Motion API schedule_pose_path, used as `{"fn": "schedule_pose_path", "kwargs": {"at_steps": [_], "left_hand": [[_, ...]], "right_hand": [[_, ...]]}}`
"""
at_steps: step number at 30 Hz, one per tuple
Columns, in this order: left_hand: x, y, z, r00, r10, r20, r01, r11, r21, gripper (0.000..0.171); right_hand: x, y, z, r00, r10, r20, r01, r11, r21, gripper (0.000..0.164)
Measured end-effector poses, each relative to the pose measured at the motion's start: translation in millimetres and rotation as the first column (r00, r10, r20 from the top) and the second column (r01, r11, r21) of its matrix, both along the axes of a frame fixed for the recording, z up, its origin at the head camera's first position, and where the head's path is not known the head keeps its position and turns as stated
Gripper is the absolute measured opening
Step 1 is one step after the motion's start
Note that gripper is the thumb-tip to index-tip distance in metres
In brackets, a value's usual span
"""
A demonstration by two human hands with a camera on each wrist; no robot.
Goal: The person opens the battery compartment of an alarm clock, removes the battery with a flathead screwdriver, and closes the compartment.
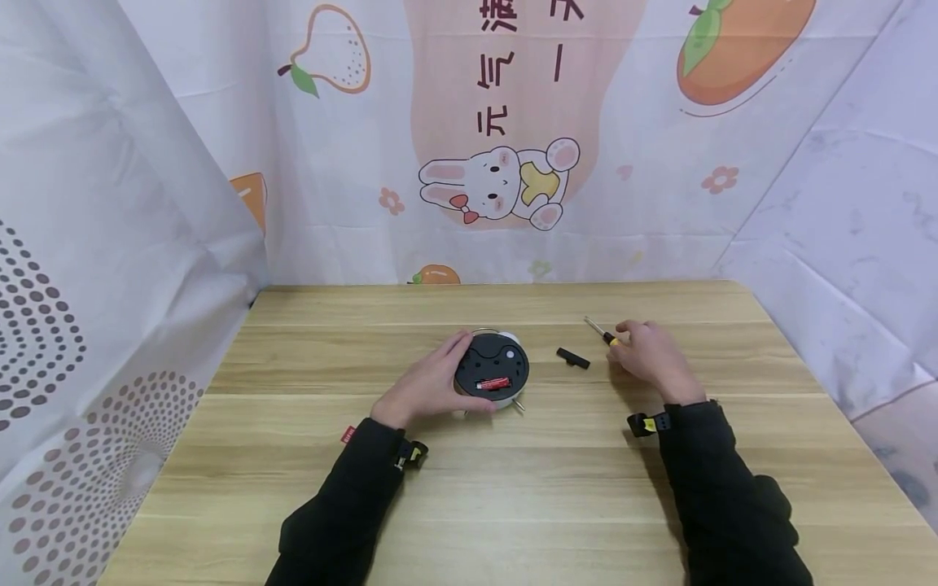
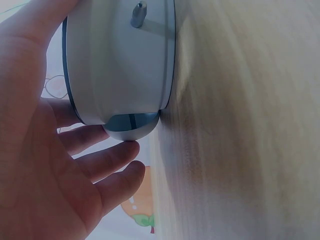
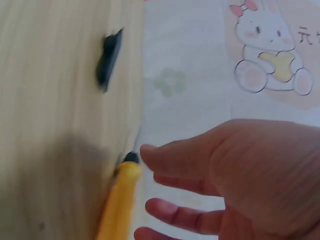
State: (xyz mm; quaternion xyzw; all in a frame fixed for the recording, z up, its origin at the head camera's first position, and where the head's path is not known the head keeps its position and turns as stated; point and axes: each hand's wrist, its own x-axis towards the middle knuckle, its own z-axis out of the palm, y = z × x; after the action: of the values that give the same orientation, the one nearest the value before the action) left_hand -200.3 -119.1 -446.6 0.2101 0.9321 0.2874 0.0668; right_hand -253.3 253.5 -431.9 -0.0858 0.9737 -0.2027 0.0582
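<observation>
A round alarm clock (image 1: 493,356) lies face down on the table, its black back upward. A red battery (image 1: 493,383) sits in the uncovered slot in that back. My left hand (image 1: 428,387) holds the clock by its rim, thumb on the near side and fingers on the far side. The left wrist view shows the clock's pale side (image 2: 115,65), a metal foot (image 2: 139,14) and a bell (image 2: 132,127). My right hand (image 1: 652,358) is at a screwdriver (image 3: 119,200) with a yellow handle, its fingers loosely bent beside the handle, not wrapped round it.
A small black battery cover (image 1: 573,359) lies between the clock and the screwdriver. The wood-grain table (image 1: 542,505) ends at the back against a printed curtain (image 1: 337,187). More light cloth hangs on both sides.
</observation>
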Motion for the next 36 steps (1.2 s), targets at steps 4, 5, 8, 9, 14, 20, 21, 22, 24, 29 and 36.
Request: {"fn": "schedule_pose_path", "kwargs": {"at_steps": [4,5,8,9,14,20,21,22,24,29,36], "left_hand": [[0.6,0,1.1,1.0,0.0,0.005,0.0,1.0,-0.002,0.124],[0.7,0,1.4,1.0,-0.001,0.005,0.001,1.0,0.0,0.124],[1.0,-1,1.9,1.0,-0.002,0.005,0.002,1.0,0.002,0.125],[1.0,-1,2.0,1.0,-0.002,0.006,0.002,1.0,0.001,0.125],[0.3,-1,2.0,1.0,0.001,0.013,-0.001,1.0,-0.005,0.126],[0.0,-1,1.9,1.0,-0.001,0.013,0.0,1.0,0.005,0.125],[0.0,-1,1.6,1.0,-0.001,0.01,0.001,1.0,0.003,0.125],[-0.1,-1,1.4,1.0,-0.003,0.008,0.003,1.0,0.0,0.125],[-0.3,-1,1.1,1.0,-0.006,0.008,0.006,1.0,-0.002,0.125],[-0.2,-1,0.9,1.0,-0.008,0.006,0.008,1.0,-0.004,0.125],[0.1,-1,1.4,1.0,-0.005,0.009,0.005,1.0,-0.018,0.125]], "right_hand": [[4.8,-8,11.2,0.995,0.059,-0.083,-0.061,0.998,-0.03,0.045],[5.9,-11,14.6,0.992,0.082,-0.099,-0.085,0.996,-0.03,0.045],[9.0,-23,24.3,0.975,0.168,-0.147,-0.177,0.983,-0.049,0.043],[10.3,-27,26.8,0.968,0.195,-0.159,-0.207,0.976,-0.066,0.042],[17.7,-53,32.8,0.913,0.335,-0.23,-0.368,0.922,-0.116,0.039],[28.7,-78,32.4,0.81,0.492,-0.318,-0.547,0.831,-0.107,0.038],[30.3,-81,31.9,0.798,0.508,-0.324,-0.564,0.819,-0.104,0.039],[31.7,-84,31.5,0.788,0.522,-0.327,-0.578,0.81,-0.102,0.04],[34.2,-89,30.2,0.772,0.547,-0.323,-0.601,0.794,-0.09,0.042],[38.2,-99,24.7,0.738,0.598,-0.313,-0.646,0.76,-0.069,0.046],[39.8,-108,15.7,0.715,0.633,-0.298,-0.673,0.738,-0.049,0.043]]}}
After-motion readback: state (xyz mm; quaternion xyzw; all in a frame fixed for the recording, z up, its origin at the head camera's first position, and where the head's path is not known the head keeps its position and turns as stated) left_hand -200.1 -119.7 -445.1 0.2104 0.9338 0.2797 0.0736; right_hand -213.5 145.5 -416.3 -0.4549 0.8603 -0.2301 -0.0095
